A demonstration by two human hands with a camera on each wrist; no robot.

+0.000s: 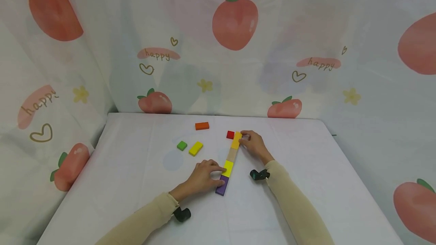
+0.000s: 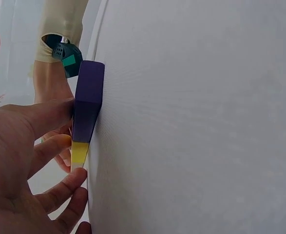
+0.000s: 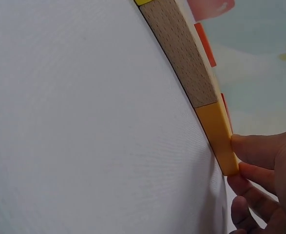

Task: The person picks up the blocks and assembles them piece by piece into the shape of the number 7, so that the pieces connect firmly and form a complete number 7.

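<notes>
A slanted row of blocks lies end to end on the white table: a purple block (image 1: 222, 188) nearest, then a yellow block (image 1: 228, 167), a bare wood block (image 1: 231, 155) and an orange-yellow block (image 1: 236, 141) farthest. My left hand (image 1: 203, 175) reaches in from the left, thumb on the purple block and index finger extended to the yellow one. At the far end, my right hand (image 1: 254, 144) holds the orange-yellow block between thumb and index finger; the right wrist view shows the thumb on its upper edge and the index at its end.
Beside the row's far end sits a small red block (image 1: 230, 135). Left of it lie an orange block (image 1: 202, 126), another yellow block (image 1: 195, 148) and a green block (image 1: 182, 145). A printed cloth (image 1: 190, 63) hangs behind the table (image 1: 143, 154).
</notes>
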